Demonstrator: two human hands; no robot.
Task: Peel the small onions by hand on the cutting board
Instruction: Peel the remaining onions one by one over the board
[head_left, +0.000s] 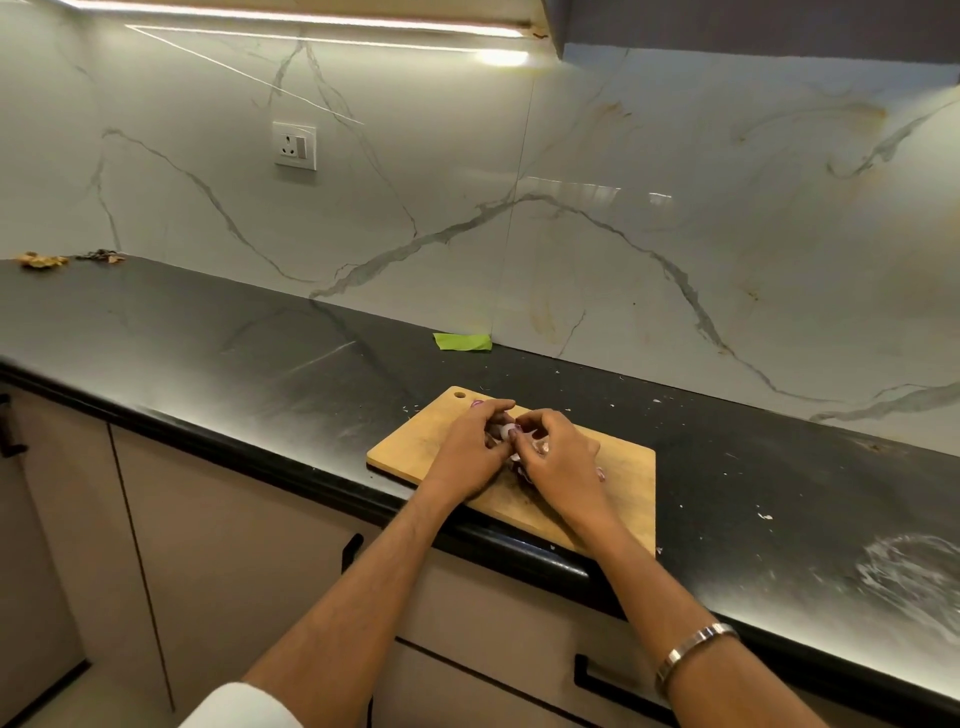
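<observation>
Marble-patterned wall panels (597, 171) back a dark stone surface (218, 358), with a white wall socket (294, 146) mounted on the left part of the panel and a strip light running under the upper cabinet. A wooden cutting board (415, 447) lies at the front edge of the surface, its hanging hole at the far left corner.

Both hands are over the middle of the board. The left hand (470, 457) has its fingers curled round a small onion (505, 430), of which only a pale patch shows between the two hands. The right hand (558, 457) meets it from the other side, fingers bent and pinching at the same onion; whether skin is between the fingertips cannot be told. A metal bangle (693, 647) sits on the right forearm.

Purple onion skins (522, 470) lie on the board beneath the right hand (largely hidden by it). Pale flecks are scattered over the surface to the right of the board. A green scrap (462, 341) lies against the wall behind the board. Brown dried scraps (42, 260) lie at the far left, well apart from the board.
</observation>
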